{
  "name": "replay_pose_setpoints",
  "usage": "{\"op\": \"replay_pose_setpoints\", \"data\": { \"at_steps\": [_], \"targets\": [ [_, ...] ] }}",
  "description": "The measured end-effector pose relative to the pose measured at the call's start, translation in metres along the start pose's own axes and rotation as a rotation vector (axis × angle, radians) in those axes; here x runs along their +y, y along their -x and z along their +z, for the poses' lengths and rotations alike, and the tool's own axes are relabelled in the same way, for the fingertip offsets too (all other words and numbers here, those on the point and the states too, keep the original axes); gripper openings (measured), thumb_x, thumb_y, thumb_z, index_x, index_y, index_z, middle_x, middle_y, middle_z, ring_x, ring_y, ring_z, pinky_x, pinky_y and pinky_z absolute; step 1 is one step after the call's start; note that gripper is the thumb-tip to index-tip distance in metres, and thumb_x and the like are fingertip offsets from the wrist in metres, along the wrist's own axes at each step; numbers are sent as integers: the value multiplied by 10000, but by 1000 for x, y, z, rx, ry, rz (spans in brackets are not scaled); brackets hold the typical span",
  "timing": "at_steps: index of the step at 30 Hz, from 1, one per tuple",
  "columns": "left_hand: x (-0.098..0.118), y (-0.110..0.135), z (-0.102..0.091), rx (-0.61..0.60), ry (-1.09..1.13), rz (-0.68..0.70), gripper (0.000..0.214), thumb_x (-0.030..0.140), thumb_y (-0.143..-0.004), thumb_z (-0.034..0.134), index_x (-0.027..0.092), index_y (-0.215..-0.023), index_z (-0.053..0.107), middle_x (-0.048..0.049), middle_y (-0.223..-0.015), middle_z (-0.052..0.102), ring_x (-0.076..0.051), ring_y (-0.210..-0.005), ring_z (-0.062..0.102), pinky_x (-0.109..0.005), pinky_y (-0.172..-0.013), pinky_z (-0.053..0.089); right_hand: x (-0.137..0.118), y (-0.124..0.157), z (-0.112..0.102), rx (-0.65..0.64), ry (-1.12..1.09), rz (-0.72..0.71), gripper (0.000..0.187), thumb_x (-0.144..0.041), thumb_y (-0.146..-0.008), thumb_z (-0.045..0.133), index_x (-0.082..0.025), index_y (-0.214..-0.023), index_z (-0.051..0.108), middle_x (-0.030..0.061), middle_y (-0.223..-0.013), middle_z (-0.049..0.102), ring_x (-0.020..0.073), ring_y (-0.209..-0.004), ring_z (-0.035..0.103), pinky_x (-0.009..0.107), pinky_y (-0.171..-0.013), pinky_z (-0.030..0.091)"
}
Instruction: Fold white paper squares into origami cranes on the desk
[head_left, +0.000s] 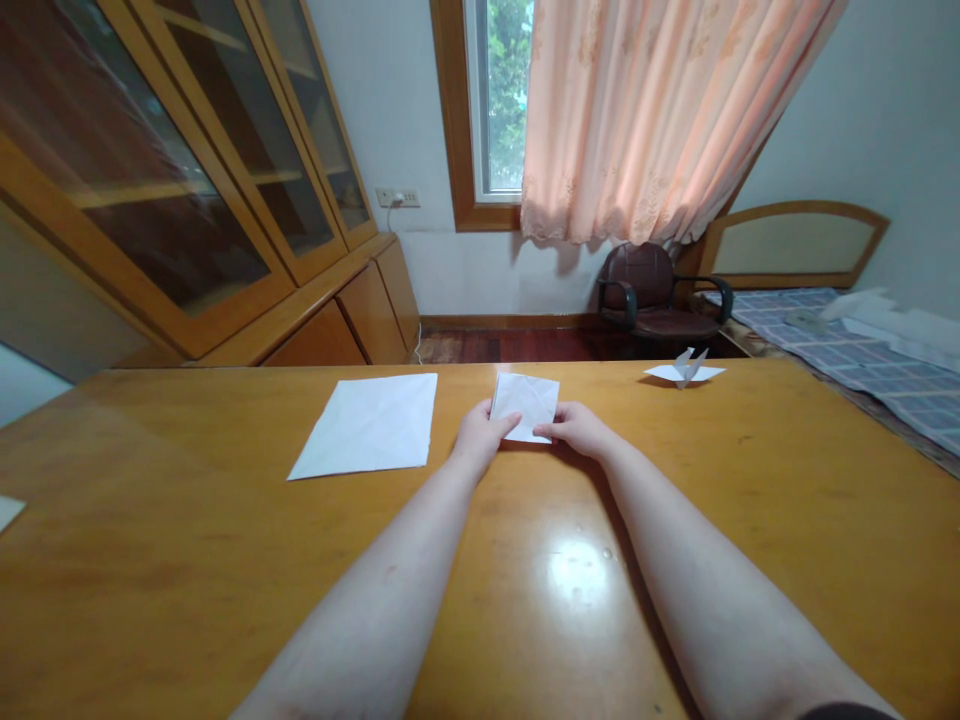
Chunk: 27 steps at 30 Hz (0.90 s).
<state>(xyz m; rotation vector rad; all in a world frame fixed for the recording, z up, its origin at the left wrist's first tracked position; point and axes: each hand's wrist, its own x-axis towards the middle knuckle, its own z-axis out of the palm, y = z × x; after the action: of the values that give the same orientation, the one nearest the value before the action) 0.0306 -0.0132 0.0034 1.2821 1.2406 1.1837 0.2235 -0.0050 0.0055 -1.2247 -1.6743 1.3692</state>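
Note:
A small folded square of white paper (pixel 527 396) is held between my two hands, tilted up just above the table. My left hand (pixel 481 432) pinches its left side, thumb on the front face. On the opposite side, my right hand (pixel 579 428) grips the lower right edge with the thumb in front. The fingers behind the paper are hidden. To the left lies a larger square white sheet (pixel 371 424), flat on the table. A folded paper crane (pixel 686 370) with spread wings stands near the far edge at the right.
The wooden table (pixel 225 580) spans the view, its far edge beyond the paper. A pale paper corner (pixel 9 512) shows at the left edge. Behind stand a glass-door cabinet (pixel 315 290), an armchair (pixel 652 290) and a bed (pixel 885 340).

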Motion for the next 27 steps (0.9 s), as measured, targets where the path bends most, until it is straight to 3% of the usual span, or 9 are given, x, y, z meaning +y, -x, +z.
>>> {"op": "replay_pose_setpoints", "data": {
  "at_steps": [5,8,11,15,18,22,27],
  "targets": [
    [0,-1,2,38,159,-24,299,299,-692,698,144,-943,654,-95,-943,719,-225,-837,667,-337,-745,520,-2,2,1,-35,9,16,252,-404,-658,695,-157,-636,646,-17,-526,555,98,-477,437,229,-476,300],
    [0,-2,1,68,190,-45,232,295,-757,633,150,-938,647,-86,-904,725,-216,-804,674,-338,-726,529,-5,2,4,45,-38,28,335,-452,-711,638,-168,-549,564,-23,-477,492,96,-465,426,228,-464,305],
    [-3,-3,0,65,134,-31,206,267,-785,603,158,-953,649,-83,-890,727,-217,-790,676,-343,-719,534,-4,-1,7,146,-108,12,291,-425,-707,640,-177,-580,555,-25,-497,502,96,-473,439,225,-459,327],
    [-10,-6,-2,63,76,-6,242,206,-775,610,163,-1012,635,-93,-975,719,-225,-869,677,-348,-779,533,1,-8,7,243,-289,-22,204,-381,-710,623,-184,-761,608,-34,-542,526,94,-463,438,233,-457,373],
    [-10,-8,-1,64,77,-18,341,130,-771,583,161,-1110,593,-96,-1027,710,-217,-916,675,-336,-805,534,4,-11,4,268,-371,-1,354,-327,-720,604,-177,-1041,595,-42,-558,537,99,-461,458,247,-474,420],
    [-2,-5,1,62,34,-51,515,34,-756,520,156,-1256,501,-104,-1110,683,-198,-944,669,-311,-817,534,7,-11,1,240,-323,-76,628,-227,-680,639,-191,-1286,479,-13,-737,617,73,-493,479,213,-466,415],
    [3,-3,2,43,-42,-71,622,0,-758,480,162,-1356,413,-94,-1090,693,-184,-937,670,-302,-838,527,12,-12,-2,239,-163,-149,636,-219,-698,625,-244,-1320,494,59,-1034,633,93,-613,554,227,-514,463]
  ]
}}
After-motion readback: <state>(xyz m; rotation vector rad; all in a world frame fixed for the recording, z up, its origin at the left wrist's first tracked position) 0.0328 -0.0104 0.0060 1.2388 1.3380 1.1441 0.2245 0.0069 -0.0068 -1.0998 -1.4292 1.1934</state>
